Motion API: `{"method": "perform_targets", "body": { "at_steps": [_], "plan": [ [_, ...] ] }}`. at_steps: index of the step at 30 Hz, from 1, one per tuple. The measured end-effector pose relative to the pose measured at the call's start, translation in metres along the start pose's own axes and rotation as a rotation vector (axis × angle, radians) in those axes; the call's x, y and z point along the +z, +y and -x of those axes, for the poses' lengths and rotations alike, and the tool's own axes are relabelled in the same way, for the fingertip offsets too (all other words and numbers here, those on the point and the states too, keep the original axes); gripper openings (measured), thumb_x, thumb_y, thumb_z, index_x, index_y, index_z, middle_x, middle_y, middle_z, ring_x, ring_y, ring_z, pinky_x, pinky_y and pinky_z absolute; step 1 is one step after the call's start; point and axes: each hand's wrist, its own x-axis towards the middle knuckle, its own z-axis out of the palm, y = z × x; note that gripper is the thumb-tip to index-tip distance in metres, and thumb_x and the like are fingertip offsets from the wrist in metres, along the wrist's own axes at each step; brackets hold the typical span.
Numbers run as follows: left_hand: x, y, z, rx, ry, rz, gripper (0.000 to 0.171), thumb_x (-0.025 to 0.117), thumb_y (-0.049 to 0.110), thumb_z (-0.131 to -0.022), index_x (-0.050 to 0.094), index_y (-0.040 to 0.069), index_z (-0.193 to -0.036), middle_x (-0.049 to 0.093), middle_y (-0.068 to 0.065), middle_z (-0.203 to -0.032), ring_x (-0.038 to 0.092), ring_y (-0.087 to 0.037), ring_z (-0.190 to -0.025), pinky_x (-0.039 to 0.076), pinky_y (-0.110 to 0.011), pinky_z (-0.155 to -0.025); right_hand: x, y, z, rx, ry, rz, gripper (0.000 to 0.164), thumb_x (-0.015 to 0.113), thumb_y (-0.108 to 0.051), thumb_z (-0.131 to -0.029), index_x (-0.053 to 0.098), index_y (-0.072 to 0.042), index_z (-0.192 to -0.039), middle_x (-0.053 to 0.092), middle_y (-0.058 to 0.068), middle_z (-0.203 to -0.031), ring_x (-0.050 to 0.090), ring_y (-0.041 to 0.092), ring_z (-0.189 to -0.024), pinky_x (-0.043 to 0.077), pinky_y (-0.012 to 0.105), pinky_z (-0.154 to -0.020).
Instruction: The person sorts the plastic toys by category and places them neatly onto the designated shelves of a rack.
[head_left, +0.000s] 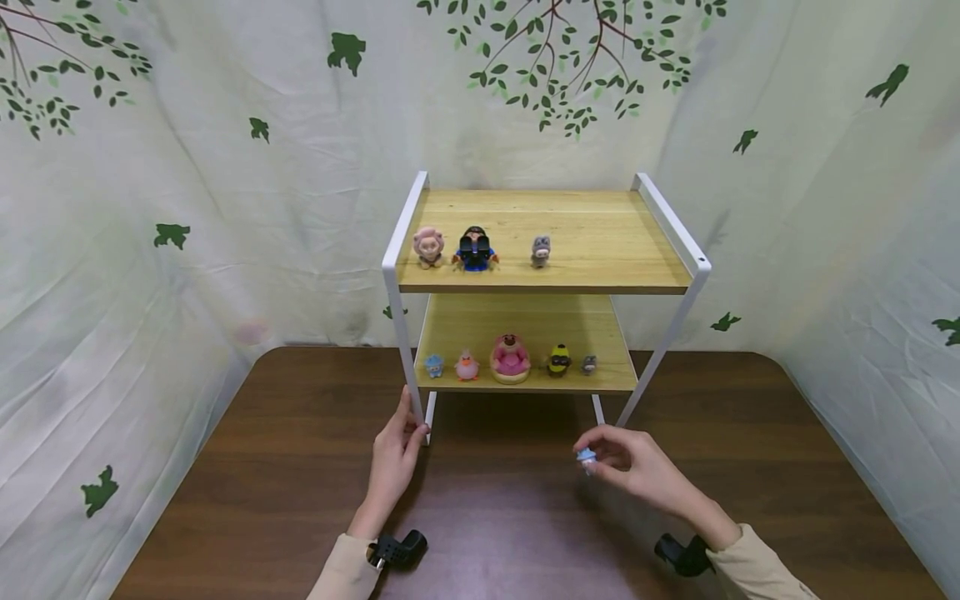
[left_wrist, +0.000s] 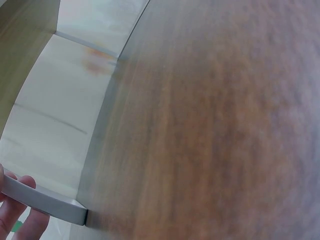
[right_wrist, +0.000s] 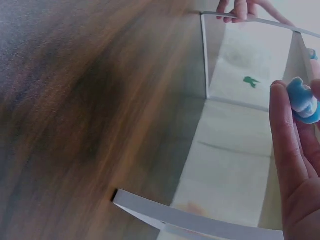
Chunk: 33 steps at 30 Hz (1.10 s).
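Note:
A small blue-and-white figurine [head_left: 586, 457] is pinched between the thumb and fingers of my right hand [head_left: 637, 467], in front of the shelf's right side. In the right wrist view the blue figurine [right_wrist: 302, 101] shows close up at the fingertips. My left hand [head_left: 396, 454] grips the white front-left leg [head_left: 406, 354] of a two-tier wooden shelf [head_left: 592, 217]. Fingers [left_wrist: 34, 226] show around that leg in the left wrist view. On the lower board stand a blue figurine [head_left: 433, 365], a pink duck [head_left: 467, 367], a pink bear [head_left: 510, 360], a yellow-and-black figurine [head_left: 558, 360] and a small grey one [head_left: 589, 364].
The upper board carries a pink-maned figurine [head_left: 428, 247], a dark-haired figurine in blue [head_left: 475, 250] holding something black, and a grey figurine [head_left: 540, 251]. The shelf stands on a brown wooden table [head_left: 510, 517]. A pale cloth with leaf prints [head_left: 300, 208] hangs around it.

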Motion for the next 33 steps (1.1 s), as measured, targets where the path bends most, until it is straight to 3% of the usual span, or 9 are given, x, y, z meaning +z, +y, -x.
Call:
{"method": "perform_targets", "body": {
  "at_steps": [8,14,22,33],
  "plan": [
    [0.0,-0.001,0.0,0.002,0.0,0.005,0.087,0.067,-0.01,-0.083,0.022,0.013,-0.153,0.056,-0.007,-0.078,0.06,-0.017,-0.067,0.055,-0.032,-0.059,-0.002,-0.007,-0.003,-0.022,0.016,0.004,0.018,0.065,-0.001,-0.09,0.061,-0.004,-0.107,0.066,0.016,-0.097,0.066,0.017,-0.086,0.057,0.031,-0.072],
    [0.0,-0.002,0.001,0.003,0.001,0.01,0.086,0.067,-0.01,-0.083,0.022,0.012,-0.152,0.056,-0.007,-0.079,0.06,-0.017,-0.068,0.055,-0.032,-0.059,-0.005,-0.015,-0.007,-0.056,0.034,-0.013,0.017,0.065,0.001,-0.09,0.061,-0.002,-0.106,0.067,0.01,-0.096,0.066,0.019,-0.084,0.057,0.033,-0.07],
    [0.001,-0.003,0.0,-0.003,0.005,0.008,0.086,0.067,-0.01,-0.082,0.022,0.013,-0.152,0.056,-0.007,-0.078,0.059,-0.016,-0.068,0.054,-0.031,-0.059,-0.01,-0.027,-0.012,-0.107,0.047,-0.005,0.022,0.066,0.006,-0.086,0.061,0.001,-0.107,0.066,0.011,-0.098,0.067,0.023,-0.085,0.057,0.032,-0.072],
    [0.001,-0.002,0.001,0.004,0.01,0.002,0.088,0.068,-0.011,-0.081,0.022,0.013,-0.152,0.056,-0.006,-0.078,0.06,-0.016,-0.068,0.055,-0.03,-0.059,-0.017,-0.042,-0.018,-0.158,0.078,0.011,0.023,0.064,0.008,-0.087,0.062,-0.003,-0.107,0.066,0.008,-0.098,0.067,0.021,-0.085,0.057,0.034,-0.07]
  ]
}}
